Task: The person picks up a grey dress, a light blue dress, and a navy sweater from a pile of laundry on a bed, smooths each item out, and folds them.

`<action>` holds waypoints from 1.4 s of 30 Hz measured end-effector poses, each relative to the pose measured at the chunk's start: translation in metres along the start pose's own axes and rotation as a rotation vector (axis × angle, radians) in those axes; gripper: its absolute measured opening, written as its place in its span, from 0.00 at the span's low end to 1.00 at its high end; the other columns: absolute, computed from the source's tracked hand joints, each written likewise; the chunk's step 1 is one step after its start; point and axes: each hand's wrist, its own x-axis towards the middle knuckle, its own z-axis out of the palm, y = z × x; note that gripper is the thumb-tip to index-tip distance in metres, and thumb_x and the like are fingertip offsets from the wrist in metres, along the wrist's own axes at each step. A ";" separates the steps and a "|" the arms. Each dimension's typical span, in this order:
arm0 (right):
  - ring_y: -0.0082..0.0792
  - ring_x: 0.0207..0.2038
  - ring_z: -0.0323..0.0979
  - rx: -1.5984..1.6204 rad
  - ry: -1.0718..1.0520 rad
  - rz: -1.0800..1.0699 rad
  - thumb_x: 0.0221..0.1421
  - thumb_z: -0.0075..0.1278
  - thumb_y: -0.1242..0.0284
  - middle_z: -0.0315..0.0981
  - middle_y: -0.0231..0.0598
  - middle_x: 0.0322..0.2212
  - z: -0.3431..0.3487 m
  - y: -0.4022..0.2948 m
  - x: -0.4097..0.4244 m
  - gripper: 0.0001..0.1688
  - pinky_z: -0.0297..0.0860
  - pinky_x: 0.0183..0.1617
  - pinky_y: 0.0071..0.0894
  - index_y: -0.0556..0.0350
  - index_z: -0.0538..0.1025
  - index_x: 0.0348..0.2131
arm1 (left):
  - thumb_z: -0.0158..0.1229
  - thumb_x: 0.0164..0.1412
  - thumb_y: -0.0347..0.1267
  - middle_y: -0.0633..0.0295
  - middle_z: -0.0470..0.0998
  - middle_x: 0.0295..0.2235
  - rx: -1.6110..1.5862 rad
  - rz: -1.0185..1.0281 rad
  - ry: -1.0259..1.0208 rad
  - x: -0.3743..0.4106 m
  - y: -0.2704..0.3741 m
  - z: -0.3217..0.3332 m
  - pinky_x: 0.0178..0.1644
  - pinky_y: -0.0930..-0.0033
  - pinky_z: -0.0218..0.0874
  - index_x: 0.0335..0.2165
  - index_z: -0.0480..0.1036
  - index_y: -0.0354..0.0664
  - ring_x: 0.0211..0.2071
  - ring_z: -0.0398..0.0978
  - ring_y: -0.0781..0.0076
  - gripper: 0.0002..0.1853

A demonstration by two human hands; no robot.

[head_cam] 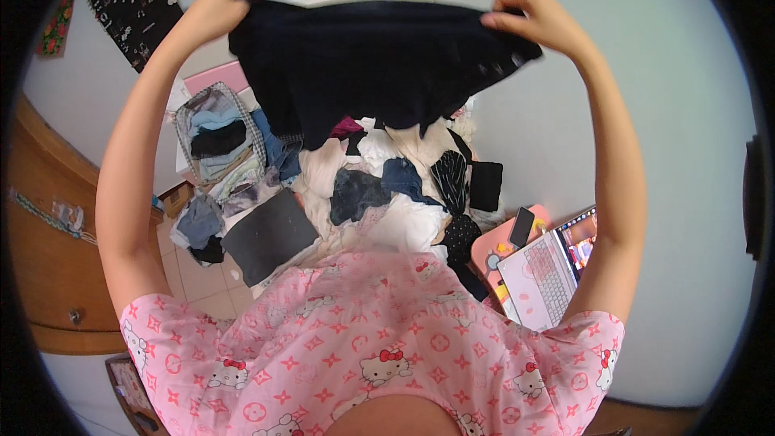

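Note:
A dark navy or black garment (363, 60) is stretched out in the air between my two hands. At its upper left corner, my left hand (227, 6) pinches the cloth. My right hand (527, 18) grips the upper right part, with a corner hanging past the fingers. Small light marks show on the cloth near that corner. Below the garment spreads a pile of clothes, including a white piece (408, 224), a dark blue piece (357, 194) and a black striped piece (449, 178). The garment hides the far part of the pile.
On the left stands a checked fabric storage bag (261, 157) holding folded clothes. A dark grey flat panel or cloth (271, 236) lies nearer me. To the right, a pink lap table (478, 248) carries a laptop (539, 281) and a phone (521, 227). A wooden door (54, 266) is far left.

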 end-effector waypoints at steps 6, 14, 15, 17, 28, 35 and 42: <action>0.28 0.17 0.61 0.476 -0.148 -0.234 0.43 0.57 0.65 0.65 0.30 0.14 -0.052 -0.078 -0.124 0.16 0.54 0.20 0.26 0.55 0.70 0.15 | 0.44 0.31 0.32 0.59 0.61 0.14 -0.463 0.271 -0.115 -0.128 0.080 -0.024 0.21 0.73 0.51 0.14 0.59 0.35 0.15 0.60 0.68 0.10; 0.12 0.10 0.57 0.639 -0.300 -0.631 0.42 0.59 0.59 0.55 0.20 0.07 -0.077 -0.142 -0.167 0.15 0.61 0.17 0.08 0.47 0.75 0.18 | 0.56 0.52 0.31 0.64 0.74 0.18 -0.895 0.507 -0.526 -0.205 0.104 -0.079 0.27 0.72 0.73 0.22 0.74 0.43 0.21 0.76 0.73 0.05; 0.12 0.11 0.57 0.637 -0.304 -0.676 0.43 0.58 0.58 0.55 0.20 0.07 -0.077 -0.143 -0.171 0.15 0.63 0.18 0.08 0.48 0.75 0.18 | 0.57 0.51 0.30 0.65 0.74 0.19 -0.892 0.536 -0.561 -0.206 0.106 -0.081 0.27 0.72 0.73 0.22 0.74 0.43 0.21 0.76 0.73 0.05; 0.12 0.11 0.56 0.634 -0.312 -0.724 0.44 0.57 0.58 0.55 0.20 0.07 -0.077 -0.145 -0.175 0.15 0.64 0.20 0.07 0.48 0.75 0.19 | 0.57 0.50 0.30 0.65 0.74 0.20 -0.876 0.584 -0.627 -0.207 0.109 -0.091 0.29 0.72 0.73 0.21 0.74 0.44 0.22 0.77 0.73 0.04; 0.12 0.11 0.55 0.571 -0.261 -0.688 0.42 0.58 0.58 0.55 0.19 0.08 -0.087 -0.155 -0.183 0.14 0.62 0.18 0.07 0.46 0.75 0.18 | 0.55 0.53 0.32 0.64 0.73 0.28 -0.849 0.669 -0.868 -0.199 0.103 -0.100 0.33 0.70 0.73 0.28 0.73 0.46 0.30 0.76 0.72 0.03; 0.14 0.14 0.56 0.997 0.108 -0.324 0.41 0.59 0.60 0.57 0.19 0.11 0.034 -0.108 -0.126 0.14 0.58 0.18 0.11 0.47 0.73 0.20 | 0.52 0.55 0.39 0.59 0.71 0.33 -1.701 0.675 -0.690 -0.168 0.034 0.033 0.36 0.68 0.69 0.33 0.68 0.41 0.34 0.73 0.67 0.13; 0.15 0.19 0.57 1.425 0.029 0.465 0.41 0.59 0.63 0.58 0.22 0.16 0.220 -0.131 -0.114 0.14 0.58 0.23 0.13 0.49 0.71 0.24 | 0.50 0.56 0.38 0.59 0.71 0.34 -0.738 -0.203 -0.401 -0.181 0.033 0.290 0.37 0.70 0.67 0.35 0.68 0.41 0.35 0.72 0.68 0.13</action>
